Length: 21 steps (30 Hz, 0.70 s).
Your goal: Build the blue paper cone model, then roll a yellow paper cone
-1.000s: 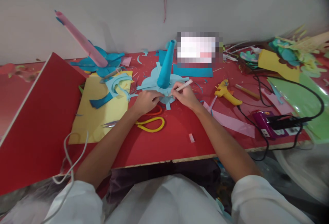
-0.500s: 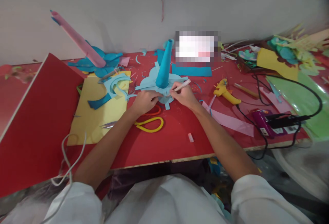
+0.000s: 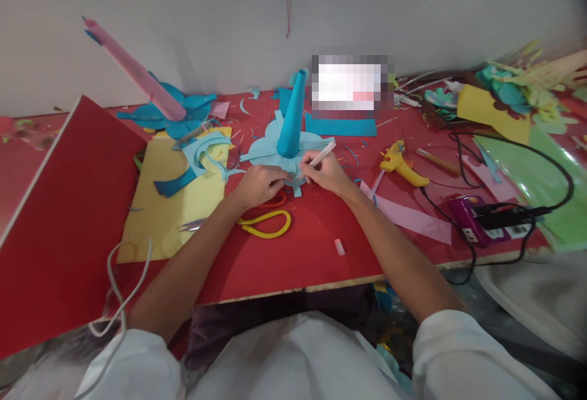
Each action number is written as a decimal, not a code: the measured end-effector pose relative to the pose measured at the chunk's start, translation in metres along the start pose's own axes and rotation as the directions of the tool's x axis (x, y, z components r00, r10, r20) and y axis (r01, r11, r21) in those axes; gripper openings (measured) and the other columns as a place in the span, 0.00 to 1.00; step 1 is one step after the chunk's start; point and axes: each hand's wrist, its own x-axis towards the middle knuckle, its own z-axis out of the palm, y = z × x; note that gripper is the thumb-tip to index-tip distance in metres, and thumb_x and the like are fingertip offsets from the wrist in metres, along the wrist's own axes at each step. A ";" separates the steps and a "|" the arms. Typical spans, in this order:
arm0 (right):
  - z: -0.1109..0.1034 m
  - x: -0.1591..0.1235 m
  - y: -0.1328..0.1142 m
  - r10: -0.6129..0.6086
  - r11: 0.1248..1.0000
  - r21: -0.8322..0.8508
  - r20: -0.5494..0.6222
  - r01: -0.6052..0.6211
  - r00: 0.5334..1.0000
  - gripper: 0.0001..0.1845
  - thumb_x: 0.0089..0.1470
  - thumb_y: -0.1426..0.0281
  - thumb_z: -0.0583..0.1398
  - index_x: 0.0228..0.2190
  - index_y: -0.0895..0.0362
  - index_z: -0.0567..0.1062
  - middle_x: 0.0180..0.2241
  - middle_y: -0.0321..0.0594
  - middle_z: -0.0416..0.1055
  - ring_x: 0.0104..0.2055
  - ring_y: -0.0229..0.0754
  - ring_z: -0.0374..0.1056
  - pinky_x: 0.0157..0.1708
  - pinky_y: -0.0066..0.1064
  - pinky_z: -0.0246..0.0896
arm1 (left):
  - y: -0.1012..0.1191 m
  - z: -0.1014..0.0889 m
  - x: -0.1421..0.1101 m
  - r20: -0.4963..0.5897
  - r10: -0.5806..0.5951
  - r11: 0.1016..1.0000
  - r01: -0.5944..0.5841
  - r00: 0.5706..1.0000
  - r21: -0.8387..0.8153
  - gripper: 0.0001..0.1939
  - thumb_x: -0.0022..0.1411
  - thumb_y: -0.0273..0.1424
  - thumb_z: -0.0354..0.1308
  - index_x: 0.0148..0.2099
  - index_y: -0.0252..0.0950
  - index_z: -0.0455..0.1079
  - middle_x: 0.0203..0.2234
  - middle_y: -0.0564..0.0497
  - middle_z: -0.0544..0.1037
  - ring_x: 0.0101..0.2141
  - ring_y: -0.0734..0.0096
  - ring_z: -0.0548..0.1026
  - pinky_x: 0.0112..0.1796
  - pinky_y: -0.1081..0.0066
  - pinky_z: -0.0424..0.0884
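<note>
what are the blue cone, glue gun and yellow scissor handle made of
Blue cone: matte foam sheet or card, perhaps, with soft, even shading. Glue gun: probably smooth plastic, given its moulded body. Yellow scissor handle: smooth, likely plastic, with a thick, rounded loop.

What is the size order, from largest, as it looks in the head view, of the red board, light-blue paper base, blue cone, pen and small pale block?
1. Red board
2. Light-blue paper base, partly covered
3. Blue cone
4. Pen, partly hidden
5. Small pale block
</note>
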 end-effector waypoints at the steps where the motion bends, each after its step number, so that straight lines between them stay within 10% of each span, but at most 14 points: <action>1: 0.000 0.000 0.000 0.001 1.000 0.000 0.015 -0.001 1.000 0.16 0.60 0.58 0.62 0.26 0.54 0.71 0.18 0.32 0.70 0.21 0.35 0.64 0.23 0.28 0.58 | -0.001 0.001 0.000 -0.002 -0.002 1.000 0.002 1.000 -0.012 0.20 0.65 0.23 0.50 0.46 0.41 0.83 0.41 0.49 0.86 0.38 0.65 0.83 0.40 0.71 0.74; 21: 0.002 -0.001 0.005 -0.005 0.999 -0.043 0.025 0.007 1.000 0.13 0.59 0.60 0.63 0.27 0.54 0.71 0.19 0.33 0.73 0.22 0.37 0.68 0.25 0.27 0.61 | -0.003 0.002 0.001 -0.015 0.002 0.999 -0.003 1.000 -0.052 0.20 0.64 0.23 0.50 0.47 0.40 0.83 0.44 0.49 0.86 0.41 0.64 0.84 0.44 0.68 0.76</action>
